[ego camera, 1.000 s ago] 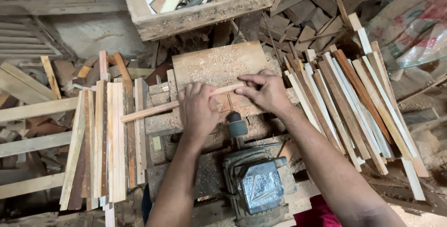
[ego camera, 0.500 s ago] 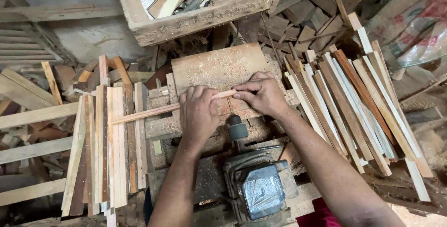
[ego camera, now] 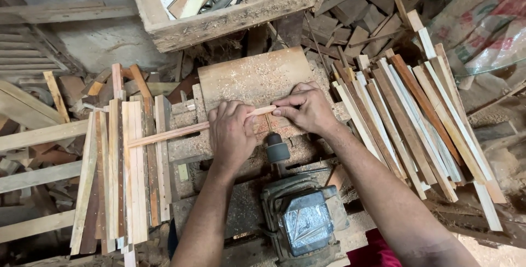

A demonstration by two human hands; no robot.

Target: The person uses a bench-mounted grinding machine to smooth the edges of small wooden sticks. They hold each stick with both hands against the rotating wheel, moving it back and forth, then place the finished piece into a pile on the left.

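Honestly, the scary part is how close both hands sit to that spinning bit. The left hand (ego camera: 233, 135) is flat-ish, fingers curled down, pressing a thin wooden strip (ego camera: 181, 130) onto the sawdust-covered wooden block (ego camera: 255, 78). The right hand (ego camera: 308, 108) pinches the strip's near end between thumb and fingertips, closed tight on it. The strip runs crosswise, from the stack of slats on the left (ego camera: 123, 174) across the block, passing right over the drill chuck (ego camera: 276, 149) that sticks out of the motor (ego camera: 304, 217) below.

What could go wrong, as I see it:
- The strip is skinny, so if the bit grabs, it could snap or kick sideways, and the fingers just beside the chuck would slide into it.
- Loose sawdust under the strip makes the surface slippery, so the left palm could skate toward the bit.
- The far end lies on the slat pile, not clamped, so it could wobble and throw the hole off line.
- I see no guard over the chuck, and the forearms pass near it.

The pile of longer slats on the right (ego camera: 416, 119) leans close to the right wrist too, so a bump there could jog the grip.
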